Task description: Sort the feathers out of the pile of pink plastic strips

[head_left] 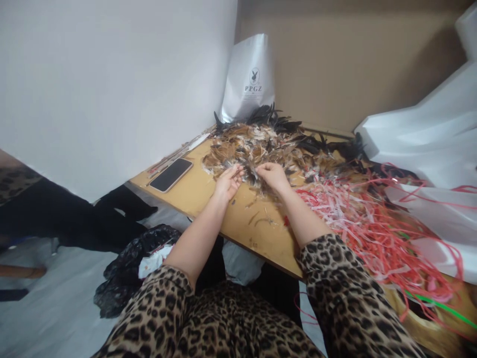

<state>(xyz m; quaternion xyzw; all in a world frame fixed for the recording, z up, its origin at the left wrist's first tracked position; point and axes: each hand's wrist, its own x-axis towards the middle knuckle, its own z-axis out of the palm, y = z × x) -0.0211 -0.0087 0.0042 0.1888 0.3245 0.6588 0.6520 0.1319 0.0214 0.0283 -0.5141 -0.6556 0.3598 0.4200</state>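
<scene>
Head view: I see wispy, brown-and-black feathers (253, 141) heaped on the flat table (203, 199) beside tangled pink strands (363, 223). Left hand (229, 183) and right hand (274, 175) curl at the heap's near edge; whether either grips, I can't tell.

This place seems to be a small handcraft workshop: the worktop (201, 194) carries a big heap of brown and black feathers (242, 141), with red and pink strips (365, 223) at the right. At left, beyond a white partition (112, 84), another person's leg (74, 214) is seen.
</scene>
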